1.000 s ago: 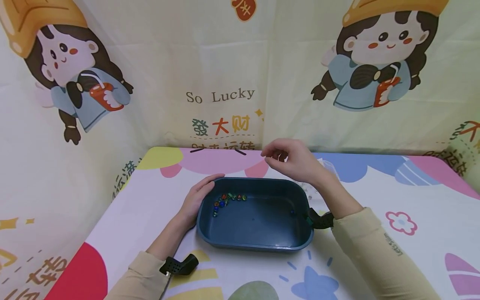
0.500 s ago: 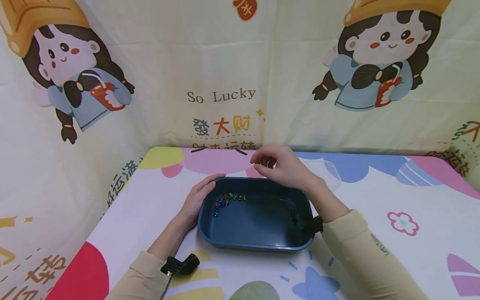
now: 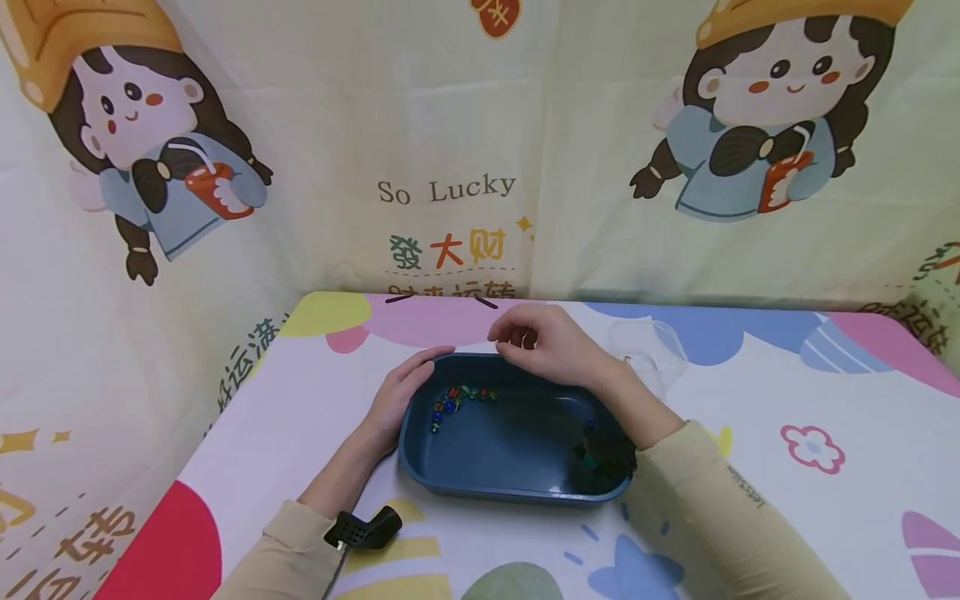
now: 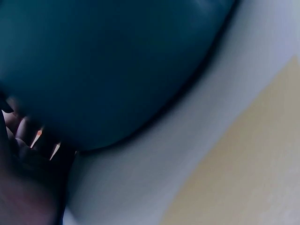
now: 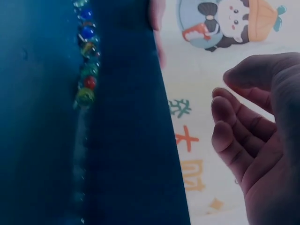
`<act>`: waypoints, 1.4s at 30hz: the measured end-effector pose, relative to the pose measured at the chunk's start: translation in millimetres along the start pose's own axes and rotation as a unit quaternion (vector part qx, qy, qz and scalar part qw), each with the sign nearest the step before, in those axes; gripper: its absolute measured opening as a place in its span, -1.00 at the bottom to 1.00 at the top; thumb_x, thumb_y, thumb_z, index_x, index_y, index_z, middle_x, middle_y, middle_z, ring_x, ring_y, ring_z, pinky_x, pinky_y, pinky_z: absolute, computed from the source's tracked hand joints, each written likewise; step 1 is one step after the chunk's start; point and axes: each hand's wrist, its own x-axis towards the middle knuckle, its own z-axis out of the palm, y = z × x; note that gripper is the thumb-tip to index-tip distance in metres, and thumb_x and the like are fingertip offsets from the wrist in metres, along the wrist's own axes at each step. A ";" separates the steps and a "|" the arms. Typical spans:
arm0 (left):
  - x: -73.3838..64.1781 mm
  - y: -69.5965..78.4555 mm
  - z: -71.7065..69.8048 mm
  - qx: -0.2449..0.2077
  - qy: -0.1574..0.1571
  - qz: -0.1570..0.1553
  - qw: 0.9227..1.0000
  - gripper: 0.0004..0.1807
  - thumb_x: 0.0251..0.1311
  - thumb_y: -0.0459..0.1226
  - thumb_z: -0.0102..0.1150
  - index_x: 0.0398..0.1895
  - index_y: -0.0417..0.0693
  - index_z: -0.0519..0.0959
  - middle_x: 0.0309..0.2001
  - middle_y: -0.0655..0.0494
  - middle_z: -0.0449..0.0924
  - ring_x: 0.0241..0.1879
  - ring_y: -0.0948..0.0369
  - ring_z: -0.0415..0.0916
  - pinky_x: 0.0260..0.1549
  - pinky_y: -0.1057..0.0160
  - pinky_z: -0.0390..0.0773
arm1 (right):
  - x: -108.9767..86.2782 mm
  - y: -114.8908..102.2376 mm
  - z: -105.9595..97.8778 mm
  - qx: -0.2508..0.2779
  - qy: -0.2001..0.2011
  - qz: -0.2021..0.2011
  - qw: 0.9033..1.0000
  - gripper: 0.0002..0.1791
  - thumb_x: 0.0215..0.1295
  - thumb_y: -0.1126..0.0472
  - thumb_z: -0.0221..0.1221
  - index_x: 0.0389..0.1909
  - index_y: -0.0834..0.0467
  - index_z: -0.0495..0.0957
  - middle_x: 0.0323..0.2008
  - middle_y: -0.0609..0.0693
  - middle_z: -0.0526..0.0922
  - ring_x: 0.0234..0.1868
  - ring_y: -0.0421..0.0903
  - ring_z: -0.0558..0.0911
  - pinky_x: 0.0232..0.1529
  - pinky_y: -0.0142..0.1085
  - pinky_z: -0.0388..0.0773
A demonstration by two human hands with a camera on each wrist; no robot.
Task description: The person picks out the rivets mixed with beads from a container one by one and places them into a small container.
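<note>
A dark blue plastic basin (image 3: pixel 517 492) stands on the printed tablecloth. Several coloured glass marbles (image 3: pixel 448 407) line its left and far inner edges, and a lone blue marble (image 3: pixel 590 425) is at its right end. My left hand (image 3: pixel 393 400) rests along the basin's left side, fingers nearly straight at the far corner. Over the far rim is my right hand (image 3: pixel 551 343), its fingers loosely bent. In the right wrist view its fingertips (image 5: pixel 221 133) show beside the basin, with nothing visible between them. Only the basin wall and part of the left fingers appear in the left wrist view.
A clear plastic container (image 3: pixel 652 350) lies behind the right forearm, partly hidden. The printed tablecloth (image 3: pixel 750 517) spreads around the basin. A patterned cloth backdrop (image 3: pixel 450 108) hangs behind the table's far edge.
My right hand has moved left and down, from beyond the basin's far right corner to above its far rim. More of the clear container shows. The left hand stays on the basin.
</note>
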 end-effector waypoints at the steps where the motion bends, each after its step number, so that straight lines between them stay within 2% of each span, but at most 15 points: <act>1: 0.1 0.1 0.1 -0.001 0.000 0.000 1.000 -0.52 0.60 -0.14 -0.21 0.42 -0.14 0.40 0.36 -0.07 0.42 0.32 0.02 0.38 0.34 0.01 0.32 | 0.4 0.8 1.3 -0.001 -0.005 0.001 1.000 -0.87 0.25 0.41 0.30 -0.20 0.22 0.69 -0.37 -0.11 0.65 -0.44 -0.17 0.55 -0.42 -0.29 0.56; 6: 0.5 0.5 0.4 -0.003 -0.001 0.000 1.000 -0.52 0.60 -0.14 -0.21 0.42 -0.14 0.40 0.35 -0.08 0.43 0.32 0.02 0.37 0.34 0.00 0.31 | 0.7 3.6 6.7 0.000 -0.027 0.000 1.000 -0.86 0.25 0.40 0.29 -0.18 0.27 0.68 -0.36 -0.09 0.67 -0.44 -0.18 0.56 -0.38 -0.27 0.61; 13: 0.8 -0.4 -0.4 -0.005 -0.002 -0.001 1.000 -0.52 0.60 -0.13 -0.21 0.43 -0.13 0.39 0.34 -0.10 0.44 0.30 -0.01 0.39 0.32 -0.01 0.34 | -0.2 5.8 15.1 0.036 -0.048 0.002 0.998 -0.88 0.28 0.40 0.29 -0.17 0.27 0.67 -0.36 -0.11 0.66 -0.43 -0.18 0.57 -0.38 -0.29 0.61; 27: 0.4 1.8 -0.7 -0.009 -0.008 -0.003 1.000 -0.51 0.60 -0.13 -0.22 0.44 -0.14 0.37 0.35 -0.12 0.42 0.30 -0.04 0.39 0.31 -0.03 0.36 | 0.9 8.1 24.5 0.032 -0.102 -0.014 0.994 -0.86 0.32 0.39 0.24 -0.13 0.30 0.65 -0.36 -0.10 0.66 -0.48 -0.24 0.52 -0.40 -0.32 0.56; 35: 1.5 3.2 -0.2 -0.012 -0.012 -0.002 1.000 -0.51 0.61 -0.12 -0.23 0.44 -0.14 0.37 0.34 -0.13 0.42 0.29 -0.05 0.41 0.26 0.05 0.42 | 1.8 8.1 28.3 -0.002 -0.133 -0.028 0.991 -0.86 0.30 0.38 0.25 -0.14 0.28 0.67 -0.35 -0.12 0.64 -0.43 -0.23 0.51 -0.35 -0.34 0.57; 42: 1.7 0.7 -1.8 -0.022 -0.016 -0.006 1.000 -0.51 0.61 -0.12 -0.23 0.44 -0.14 0.36 0.34 -0.14 0.42 0.28 -0.06 0.41 0.21 0.13 0.47 | 2.2 5.6 37.6 -0.055 -0.188 -0.038 0.980 -0.84 0.31 0.34 0.25 -0.12 0.23 0.66 -0.33 -0.11 0.59 -0.37 -0.18 0.51 -0.27 -0.38 0.54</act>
